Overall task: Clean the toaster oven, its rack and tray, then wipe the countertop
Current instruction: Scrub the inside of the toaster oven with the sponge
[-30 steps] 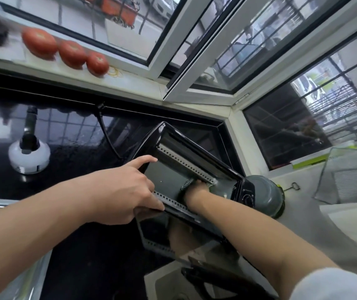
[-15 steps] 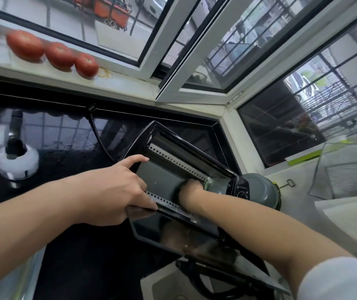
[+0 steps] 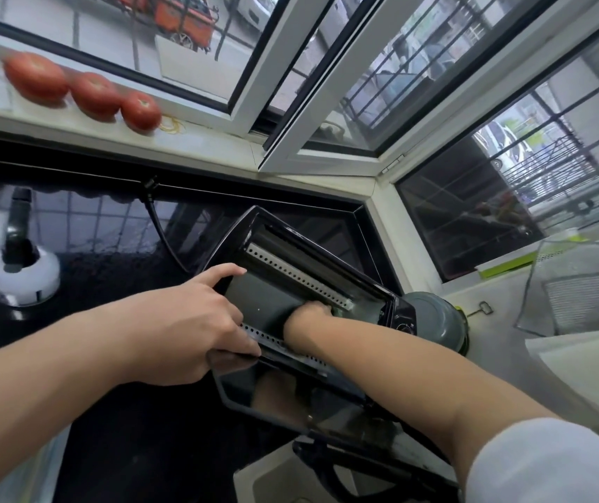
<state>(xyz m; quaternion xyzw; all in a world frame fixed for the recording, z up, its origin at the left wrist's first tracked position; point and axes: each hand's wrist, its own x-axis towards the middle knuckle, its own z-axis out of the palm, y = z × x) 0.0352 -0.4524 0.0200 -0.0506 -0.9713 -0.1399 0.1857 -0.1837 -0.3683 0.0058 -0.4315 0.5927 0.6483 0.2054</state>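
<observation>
**Hands at work inside the toaster oven**

Toaster oven (image 3: 276, 295), black and tilted, sits on the dark bench (image 3: 109, 285) in the corner below the windows, its glass door (image 3: 283, 397) dropped open toward the person. The left hand (image 3: 196, 321) grips the oven's left edge, index finger stretched along the upper frame and thumb pressed at the lower lip by the perforated metal strip. The right hand (image 3: 308, 312) is deep inside the cavity, curled toward the far right corner; something pale green shows just past the knuckles (too little of it to name), so I cannot tell whether the hand holds anything. A white sleeve (image 3: 544, 462) covers the right upper arm.

A black power cord (image 3: 161, 230) runs from the wall down behind the oven. Just beside the oven's right end stands a grey-green pot lid or pot (image 3: 435, 321). Three tomatoes (image 3: 91, 92) lie in a row on the pale windowsill (image 3: 200, 139). A white kettle (image 3: 22, 274) with a black handle stands on the bench at the left, well apart from the oven. At the far right, a wire mesh rack (image 3: 588, 288) leans near the window.
</observation>
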